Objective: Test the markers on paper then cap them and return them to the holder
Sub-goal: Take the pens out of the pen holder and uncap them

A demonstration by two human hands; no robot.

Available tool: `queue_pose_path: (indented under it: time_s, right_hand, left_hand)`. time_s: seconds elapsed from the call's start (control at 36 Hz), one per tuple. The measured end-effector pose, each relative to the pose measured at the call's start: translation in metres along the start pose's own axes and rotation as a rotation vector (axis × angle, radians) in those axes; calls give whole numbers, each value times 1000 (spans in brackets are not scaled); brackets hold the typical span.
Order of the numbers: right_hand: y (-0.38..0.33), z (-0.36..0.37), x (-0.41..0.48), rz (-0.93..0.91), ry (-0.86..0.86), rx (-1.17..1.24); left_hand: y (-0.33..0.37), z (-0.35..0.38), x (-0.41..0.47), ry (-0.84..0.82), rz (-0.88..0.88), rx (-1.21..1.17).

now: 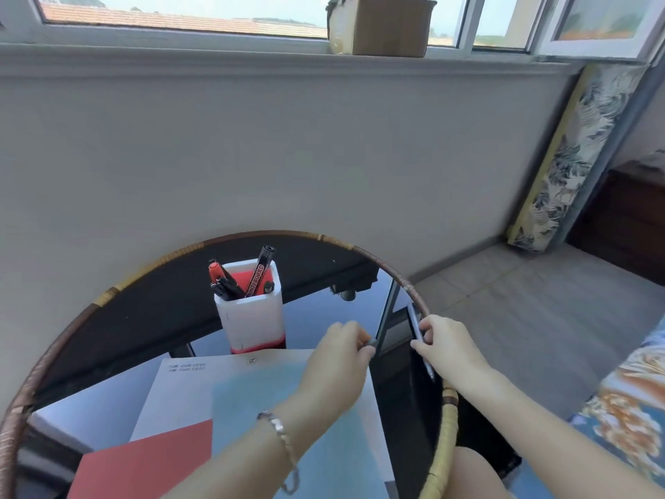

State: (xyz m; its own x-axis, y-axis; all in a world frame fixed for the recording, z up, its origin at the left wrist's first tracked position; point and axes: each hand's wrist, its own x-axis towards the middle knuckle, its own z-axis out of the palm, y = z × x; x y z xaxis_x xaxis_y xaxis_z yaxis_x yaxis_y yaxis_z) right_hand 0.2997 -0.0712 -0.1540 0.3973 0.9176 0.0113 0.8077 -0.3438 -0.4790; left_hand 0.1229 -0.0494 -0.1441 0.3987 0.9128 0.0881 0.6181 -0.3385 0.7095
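A white and red holder [250, 313] stands on the round glass table [151, 304] with several markers [259, 271] sticking out of it. In front of it lies white paper [187, 394] with a pale blue sheet [338, 459] and a red sheet [151, 462]. My right hand [448, 349] grips a grey marker [415, 324] over the table's right rim. To its left, my left hand [340, 349] pinches a small grey cap [370, 342], a short gap from the marker.
The table has a wrapped rattan rim [444, 452] and stands against a grey wall. A cardboard box [388, 25] sits on the window sill. A patterned board [572, 156] leans in the right corner, with tiled floor [521, 304] below it.
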Motion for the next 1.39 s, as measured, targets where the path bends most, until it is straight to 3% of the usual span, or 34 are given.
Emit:
queue_pose_path:
  time_s: [0.25, 0.47, 0.64, 0.81, 0.94, 1.06, 1.22, 1.31, 1.39]
  right_hand:
    - [18, 6, 15, -18, 78, 101]
    - [11, 0, 15, -61, 81, 64]
    - [-55, -11, 2, -284, 54, 190]
    - [-143, -11, -6, -582, -27, 265]
    - [-183, 5, 2, -546, -103, 152]
    - [-185, 16, 5, -550, -62, 120]
    - [-186, -16, -14, -665, 196, 402]
    - [-187, -41, -32, -684, 241, 640]
    - [-185, -58, -46, -686, 223, 714]
  left_hand:
    - [19, 61, 55, -134, 0, 87]
    - [16, 46, 49, -133, 112, 45]
    - [-10, -25, 12, -60, 157, 89]
    - [-47, -99, -22, 51, -10, 90]
    - [-63, -129, -39, 214, -63, 49]
    - [-64, -137, -49, 272, -38, 27]
    - [-47, -142, -51, 388, 65, -2]
    - [-32, -144, -47, 453, 142, -97]
    - [-13, -142, -43, 486, 212, -158]
